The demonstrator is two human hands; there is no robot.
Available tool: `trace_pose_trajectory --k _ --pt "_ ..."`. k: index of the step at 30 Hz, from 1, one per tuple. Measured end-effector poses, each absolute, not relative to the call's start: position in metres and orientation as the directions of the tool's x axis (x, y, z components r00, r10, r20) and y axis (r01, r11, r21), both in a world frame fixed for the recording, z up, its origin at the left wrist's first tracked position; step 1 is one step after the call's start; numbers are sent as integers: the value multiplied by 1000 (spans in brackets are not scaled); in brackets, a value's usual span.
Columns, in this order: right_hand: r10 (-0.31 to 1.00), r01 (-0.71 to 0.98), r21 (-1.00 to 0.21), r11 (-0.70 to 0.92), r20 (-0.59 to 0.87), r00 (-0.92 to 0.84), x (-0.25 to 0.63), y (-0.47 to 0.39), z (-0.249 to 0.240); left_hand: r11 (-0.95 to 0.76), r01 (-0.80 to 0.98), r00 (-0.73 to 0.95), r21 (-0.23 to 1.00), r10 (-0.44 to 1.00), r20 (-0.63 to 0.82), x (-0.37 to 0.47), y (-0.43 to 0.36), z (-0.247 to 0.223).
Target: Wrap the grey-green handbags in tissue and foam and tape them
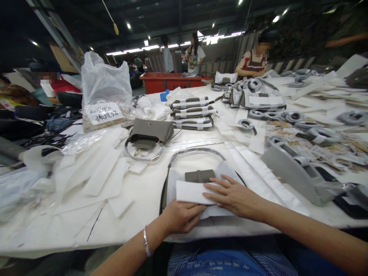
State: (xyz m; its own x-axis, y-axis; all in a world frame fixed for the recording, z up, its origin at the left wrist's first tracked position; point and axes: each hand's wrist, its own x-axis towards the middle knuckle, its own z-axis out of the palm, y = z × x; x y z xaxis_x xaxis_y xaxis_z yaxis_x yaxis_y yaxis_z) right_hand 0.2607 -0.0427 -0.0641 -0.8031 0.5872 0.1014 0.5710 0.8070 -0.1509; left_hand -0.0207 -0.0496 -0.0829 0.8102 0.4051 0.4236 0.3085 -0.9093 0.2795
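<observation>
A grey-green handbag (pixel 164 188) lies before me on the table, its wrapped handle arched away from me. White tissue paper covers much of its front, and a green flap (pixel 199 176) shows through the middle. Across the flap's lower part lies a white foam strip (pixel 189 191). My left hand (pixel 184 216), with a silver bracelet at the wrist, has its fingers curled together at the strip's near edge and seems to pinch it. My right hand (pixel 234 195) rests flat, fingers spread, on the strip's right end and the tissue.
Another grey-green handbag (pixel 152 130) stands behind, to the left. Wrapped bags (pixel 192 112) are stacked farther back. White foam sheets (pixel 94 172) are spread at left, near a labelled plastic bag (pixel 105 88). Rolled straps (pixel 290 117) and a tape dispenser-like grey piece (pixel 287 168) lie at right.
</observation>
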Motion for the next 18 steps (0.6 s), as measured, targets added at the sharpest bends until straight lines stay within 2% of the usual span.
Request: trace_pose_trajectory --k 4,7,10,12,14,18 --pt "589 569 -172 804 100 -802 261 -45 -66 -931 275 800 240 361 479 -25 -65 -65" --pt "589 566 -183 804 103 -802 262 -43 -64 -903 347 745 252 429 510 -16 -75 -41" --pt "600 576 -192 795 104 -793 261 -43 -62 -843 499 717 202 532 450 2 -75 -36" --pt "610 585 -195 787 110 -785 258 -48 -63 -800 590 709 113 580 402 13 -75 -51" --pt "618 593 -185 784 131 -775 256 -55 -66 -794 607 708 23 554 438 18 -75 -76" --pt "647 619 -190 762 229 -727 268 -70 -73 -796 604 707 -37 513 487 15 -61 -126"
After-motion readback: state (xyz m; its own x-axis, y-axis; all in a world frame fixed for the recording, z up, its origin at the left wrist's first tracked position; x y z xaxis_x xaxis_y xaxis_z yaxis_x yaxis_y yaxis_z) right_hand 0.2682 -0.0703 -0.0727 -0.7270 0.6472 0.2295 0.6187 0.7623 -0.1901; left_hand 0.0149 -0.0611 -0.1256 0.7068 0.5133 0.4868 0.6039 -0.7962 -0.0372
